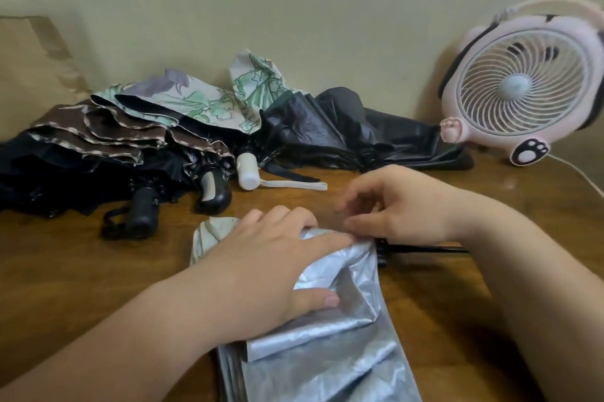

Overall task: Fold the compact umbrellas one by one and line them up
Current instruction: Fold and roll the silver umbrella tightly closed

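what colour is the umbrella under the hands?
The umbrella is shiny silver-grey, no pattern visible. It shows best in the head view.

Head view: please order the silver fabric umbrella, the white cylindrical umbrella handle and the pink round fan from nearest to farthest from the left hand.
1. The silver fabric umbrella, pressed under the left hand.
2. The white cylindrical umbrella handle, behind the hand, slightly left.
3. The pink round fan, far back on the right.
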A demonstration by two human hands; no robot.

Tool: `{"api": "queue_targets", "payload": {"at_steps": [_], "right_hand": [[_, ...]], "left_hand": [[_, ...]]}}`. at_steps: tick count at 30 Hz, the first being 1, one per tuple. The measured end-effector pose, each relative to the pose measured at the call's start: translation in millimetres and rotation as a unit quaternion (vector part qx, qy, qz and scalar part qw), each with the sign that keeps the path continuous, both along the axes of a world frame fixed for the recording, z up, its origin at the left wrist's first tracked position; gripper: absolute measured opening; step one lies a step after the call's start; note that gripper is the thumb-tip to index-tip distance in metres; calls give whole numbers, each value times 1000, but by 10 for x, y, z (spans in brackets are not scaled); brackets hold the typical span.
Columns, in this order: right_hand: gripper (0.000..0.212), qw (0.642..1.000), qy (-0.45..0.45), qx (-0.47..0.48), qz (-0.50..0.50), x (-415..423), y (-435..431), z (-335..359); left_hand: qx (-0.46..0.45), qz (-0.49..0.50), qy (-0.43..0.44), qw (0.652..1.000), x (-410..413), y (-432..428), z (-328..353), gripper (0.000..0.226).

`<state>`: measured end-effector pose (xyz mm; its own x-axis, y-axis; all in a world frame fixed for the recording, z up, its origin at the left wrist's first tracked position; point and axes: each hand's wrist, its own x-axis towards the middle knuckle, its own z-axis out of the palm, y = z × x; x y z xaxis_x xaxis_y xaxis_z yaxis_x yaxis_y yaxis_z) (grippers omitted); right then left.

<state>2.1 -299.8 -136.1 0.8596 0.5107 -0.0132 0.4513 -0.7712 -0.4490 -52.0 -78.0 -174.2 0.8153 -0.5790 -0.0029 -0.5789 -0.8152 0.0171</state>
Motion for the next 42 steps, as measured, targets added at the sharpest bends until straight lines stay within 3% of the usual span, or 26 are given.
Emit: {"api": "queue_targets", "payload": {"at_steps": [3,6,12,15,17,19,21,25,29,32,34,36,42], "right_hand": [[8,998,1,58,-4,4,-84,-193],[12,994,58,88,21,15,-154,-193],[26,993,102,44,31,18,-193,-165],[35,996,86,-12,26,15,-131,-195],[36,996,79,-27,26,10,-94,-205],[35,996,78,-30,25,9,-88,-204],[34,996,77,-34,27,0,-87,-198],[36,997,68,-34,31,-25,-92,-192],[40,994,71,-80,33,-52,-155,-124],[30,990,83,-106,41,-98,-167,-68],[18,990,25,-125,62,-95,-154,-70],[16,993,-8,-100,68,-76,-163,-92],[26,996,43,-28,76,-46,-219,-97]], "left_hand": [[-33,-7,27,999,29,42,-20,66],[-64,-19,38,997,62,65,-67,58],[-145,-42,48,987,55,66,-84,32],[-253,-1,-27,967,71,102,-28,32],[-195,27,-61,979,106,80,47,50],[-80,54,-34,995,154,40,73,67],[-23,61,-2,998,184,-4,78,62],[-20,67,20,997,196,-21,100,46],[-42,69,22,996,178,-23,87,43],[-50,64,12,997,149,-16,77,36],[-56,61,2,997,134,-14,82,32],[-62,62,-9,996,119,-26,99,27],[-39,64,-10,997,122,-81,135,33]]}}
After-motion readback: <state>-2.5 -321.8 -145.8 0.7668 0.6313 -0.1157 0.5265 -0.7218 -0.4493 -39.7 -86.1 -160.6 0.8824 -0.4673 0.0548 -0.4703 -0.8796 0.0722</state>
